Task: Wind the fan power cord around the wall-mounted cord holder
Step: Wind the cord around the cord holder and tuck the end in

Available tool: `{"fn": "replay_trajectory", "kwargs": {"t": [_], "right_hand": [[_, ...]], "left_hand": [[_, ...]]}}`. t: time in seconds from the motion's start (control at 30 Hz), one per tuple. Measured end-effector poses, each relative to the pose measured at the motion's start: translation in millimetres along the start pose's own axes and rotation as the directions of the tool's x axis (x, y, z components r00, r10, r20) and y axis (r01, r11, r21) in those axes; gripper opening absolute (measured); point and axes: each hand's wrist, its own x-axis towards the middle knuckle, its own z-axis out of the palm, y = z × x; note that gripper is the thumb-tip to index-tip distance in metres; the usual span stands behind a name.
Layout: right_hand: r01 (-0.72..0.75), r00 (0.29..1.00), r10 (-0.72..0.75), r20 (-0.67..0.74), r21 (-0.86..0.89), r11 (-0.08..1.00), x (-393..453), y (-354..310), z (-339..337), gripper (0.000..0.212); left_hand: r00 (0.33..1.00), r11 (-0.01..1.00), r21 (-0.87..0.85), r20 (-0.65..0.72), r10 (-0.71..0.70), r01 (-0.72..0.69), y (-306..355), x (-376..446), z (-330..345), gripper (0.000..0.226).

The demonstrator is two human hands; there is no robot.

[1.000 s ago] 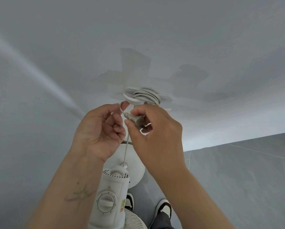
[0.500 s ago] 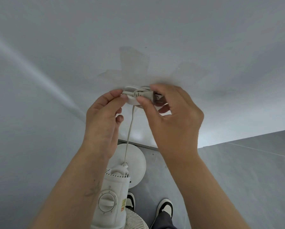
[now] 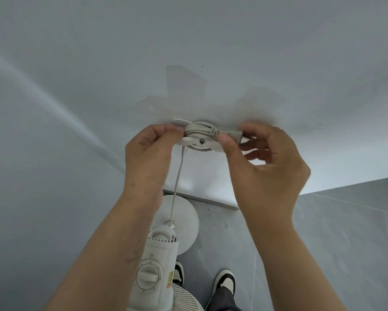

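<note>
Where the pale wall (image 3: 188, 41) fills the upper view and meets the grey floor (image 3: 323, 232) below, a white pedestal fan (image 3: 153, 263) stands directly beneath the wall-mounted cord holder (image 3: 197, 145), its round base (image 3: 184, 223) on the floor and its control dial (image 3: 147, 276) facing the camera. Two shoes (image 3: 224, 282) show on the floor below the cord holder, beside the fan. Both forearms rise toward the cord holder. Left hand (image 3: 147, 158), at the left edge of the cord holder: thumb and forefinger clenched in a pinch grip on the wound coils of the power cord (image 3: 198, 129). Right hand (image 3: 267, 167), at the right edge of the cord holder: thumb and forefinger grasping the plug end (image 3: 230, 133) of the cord, the other fingers loosely spread behind it. The power cord lies in several turns around the cord holder, flat against the wall, with the plug end laid across the coils to the right. One free length (image 3: 177, 182) of the cord hangs down from the lower left of the cord holder to the top of the fan.
</note>
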Motion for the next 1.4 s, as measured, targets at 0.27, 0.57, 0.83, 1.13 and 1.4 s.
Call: {"fn": "replay_trajectory", "kwargs": {"t": [0.27,0.57,0.83,1.13,1.4], "right_hand": [[-0.325,0.943,0.305,0.133,0.170,0.930,2,6,-4,0.014],[-0.423,0.904,0.379,0.200,0.275,0.864,-4,9,-5,0.018],[-0.792,0.577,0.675,0.460,0.113,0.600,-95,54,-1,0.034],[-0.961,-0.051,0.591,0.805,-0.200,0.189,-158,94,18,0.103],[-0.964,0.110,0.590,0.800,-0.059,0.259,-150,90,11,0.053]], "left_hand": [[0.993,0.993,0.121,0.117,-0.019,0.005,-13,-4,-32,0.013],[0.855,0.669,0.730,0.250,-0.454,0.142,-59,-15,-102,0.061],[0.549,0.621,0.736,0.413,-0.726,0.268,-98,-30,-156,0.120],[0.561,0.745,0.548,0.504,-0.657,0.381,-107,-33,-145,0.087],[0.589,0.747,0.578,0.494,-0.640,0.327,-107,-36,-124,0.057]]}}
